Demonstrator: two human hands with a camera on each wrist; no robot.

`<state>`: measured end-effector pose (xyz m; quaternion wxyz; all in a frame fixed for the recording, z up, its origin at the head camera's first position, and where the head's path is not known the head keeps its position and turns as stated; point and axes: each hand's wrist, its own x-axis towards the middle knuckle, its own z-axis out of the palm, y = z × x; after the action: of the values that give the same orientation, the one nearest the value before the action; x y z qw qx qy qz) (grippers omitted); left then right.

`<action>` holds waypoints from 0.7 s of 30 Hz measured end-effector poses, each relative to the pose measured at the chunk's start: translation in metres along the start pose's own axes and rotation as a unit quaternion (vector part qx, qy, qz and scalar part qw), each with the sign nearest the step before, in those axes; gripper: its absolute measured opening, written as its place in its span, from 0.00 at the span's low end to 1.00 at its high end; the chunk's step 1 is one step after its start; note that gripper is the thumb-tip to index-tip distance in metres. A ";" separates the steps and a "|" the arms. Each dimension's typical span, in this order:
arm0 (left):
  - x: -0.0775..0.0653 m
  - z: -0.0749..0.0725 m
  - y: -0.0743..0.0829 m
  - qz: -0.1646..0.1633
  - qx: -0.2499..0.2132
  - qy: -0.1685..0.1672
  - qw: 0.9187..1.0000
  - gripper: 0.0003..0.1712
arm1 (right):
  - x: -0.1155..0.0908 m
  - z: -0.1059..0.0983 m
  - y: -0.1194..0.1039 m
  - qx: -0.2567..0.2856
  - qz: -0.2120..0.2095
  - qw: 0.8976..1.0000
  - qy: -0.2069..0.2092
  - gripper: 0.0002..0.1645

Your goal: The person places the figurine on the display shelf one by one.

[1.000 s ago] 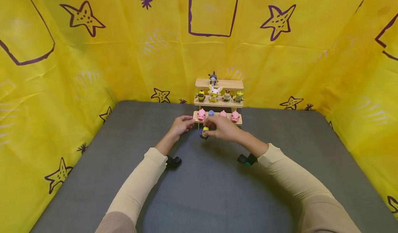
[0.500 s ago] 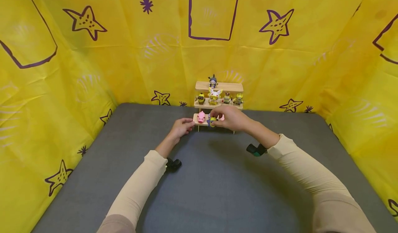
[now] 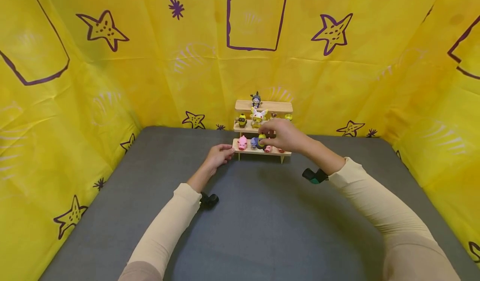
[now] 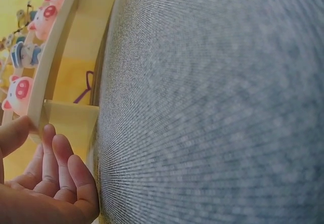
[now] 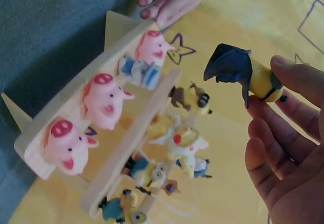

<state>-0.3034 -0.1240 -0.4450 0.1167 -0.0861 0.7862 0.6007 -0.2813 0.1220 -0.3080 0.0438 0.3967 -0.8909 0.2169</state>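
My right hand (image 3: pixel 286 135) pinches a small yellow minion figurine (image 5: pixel 264 82) with dark blue bat-like wings, held in the air before the tiered wooden shelf (image 3: pixel 262 151). In the right wrist view, thumb and fingertips grip one end of it and the wings point away from the palm. With thumb above and fingers below, my left hand (image 4: pixel 45 193) holds the left end of the bottom tier. Pink pig figurines (image 5: pixel 104 101) line that tier, with a blue-and-white figurine (image 5: pixel 140 71) between two of them. In the head view, my right hand partly covers the shelf's right side.
A white-eared yellow figurine (image 3: pixel 258 117) and several minion figurines, one at the left (image 3: pixel 242 121), stand on the middle tier. One dark-capped figurine (image 3: pixel 256 101) occupies the top tier. Behind the grey tabletop (image 3: pixel 255 222) hangs a yellow printed cloth (image 3: pixel 150 77).
My right hand has lifted the winged minion figurine from in front of the shelf, up and rightward to over the bottom tier. The left hand has kept its hold on the shelf end.
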 end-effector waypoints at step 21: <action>0.000 0.001 0.000 0.002 -0.001 0.003 1.000 0.21 | -0.004 -0.032 0.010 -0.023 0.039 0.999 0.022 0.18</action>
<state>-0.3030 -0.1232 -0.4456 0.1128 -0.0862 0.7863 0.6014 -0.2886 0.1446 -0.2837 0.0645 0.3559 -0.9092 0.2063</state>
